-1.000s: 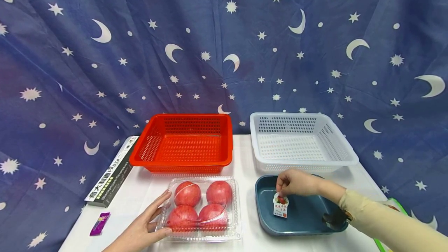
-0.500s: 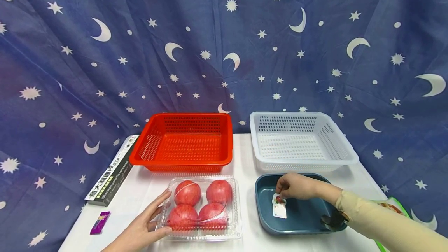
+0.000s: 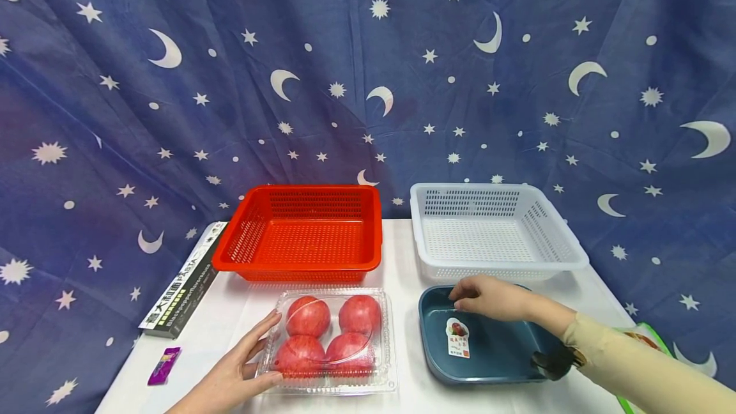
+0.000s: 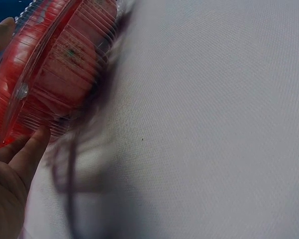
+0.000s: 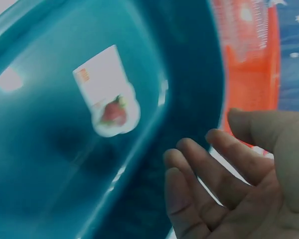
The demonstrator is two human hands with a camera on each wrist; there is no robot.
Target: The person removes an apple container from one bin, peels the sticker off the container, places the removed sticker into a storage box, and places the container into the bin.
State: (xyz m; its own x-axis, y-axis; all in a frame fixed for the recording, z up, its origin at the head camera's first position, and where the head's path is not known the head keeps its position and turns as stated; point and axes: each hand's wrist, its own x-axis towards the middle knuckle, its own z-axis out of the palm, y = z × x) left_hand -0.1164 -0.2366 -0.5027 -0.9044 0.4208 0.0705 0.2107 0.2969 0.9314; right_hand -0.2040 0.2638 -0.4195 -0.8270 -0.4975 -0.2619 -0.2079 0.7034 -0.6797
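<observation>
A clear plastic clamshell box (image 3: 329, 340) (image 4: 50, 64) with several red apples lies on the white table. My left hand (image 3: 238, 372) (image 4: 12, 169) holds its left side, thumb and fingers against the edge. A small white packet with a strawberry picture (image 3: 457, 337) (image 5: 105, 92) lies flat in the dark teal tray (image 3: 506, 369) (image 5: 179, 99). My right hand (image 3: 489, 298) (image 5: 229, 174) hovers just above and behind the packet with relaxed fingers, holding nothing.
A red perforated basket (image 3: 253, 254) and a white perforated basket (image 3: 552, 235) stand at the back. A long black pasta box (image 3: 181, 292) lies at the left edge, a small purple sachet (image 3: 163, 366) in front of it. A green-edged package (image 3: 646, 339) peeks out right.
My right hand lowered the strawberry packet into the teal tray, let it go and lifted away; the packet now lies flat. The left hand stayed on the apple box.
</observation>
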